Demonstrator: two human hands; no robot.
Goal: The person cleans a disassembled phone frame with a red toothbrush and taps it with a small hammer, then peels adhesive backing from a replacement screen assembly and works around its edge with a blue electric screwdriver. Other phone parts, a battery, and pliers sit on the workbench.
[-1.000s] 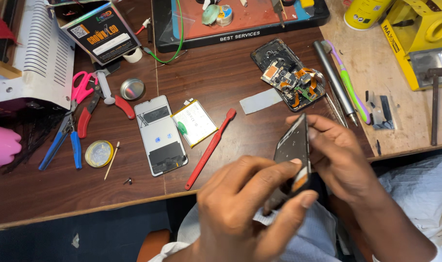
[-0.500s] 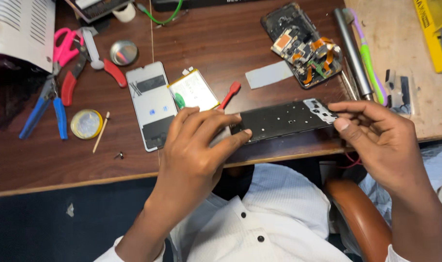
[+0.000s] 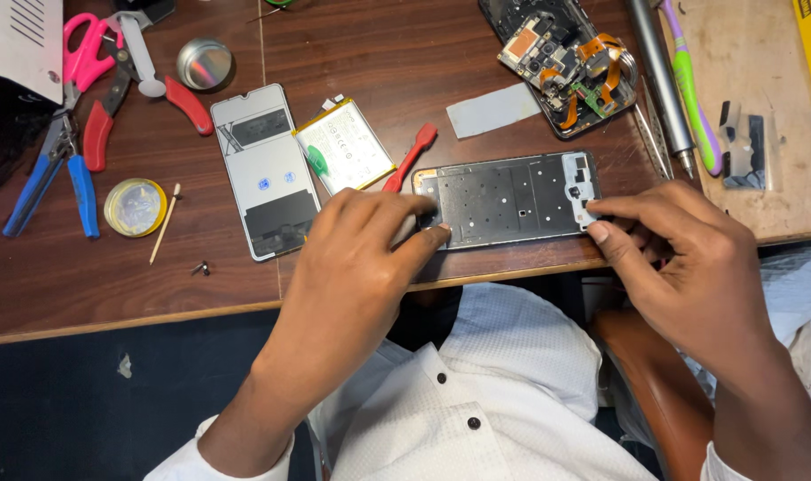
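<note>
One black phone frame (image 3: 510, 199) lies between two hands: the left hand (image 3: 352, 267) pinches its left end, the right hand (image 3: 690, 267) its right end, at the tabletop (image 3: 112, 285) edge.

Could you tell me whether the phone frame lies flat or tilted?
Flat: the phone frame rests face-down on the table, left hand and right hand at its ends.

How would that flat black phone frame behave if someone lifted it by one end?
The phone frame looks thin and full of cut-outs, so probably light and slightly bendy. Both hands, left and right, grip its ends, suggesting care. Lying flat, it shouldn't roll.
</note>
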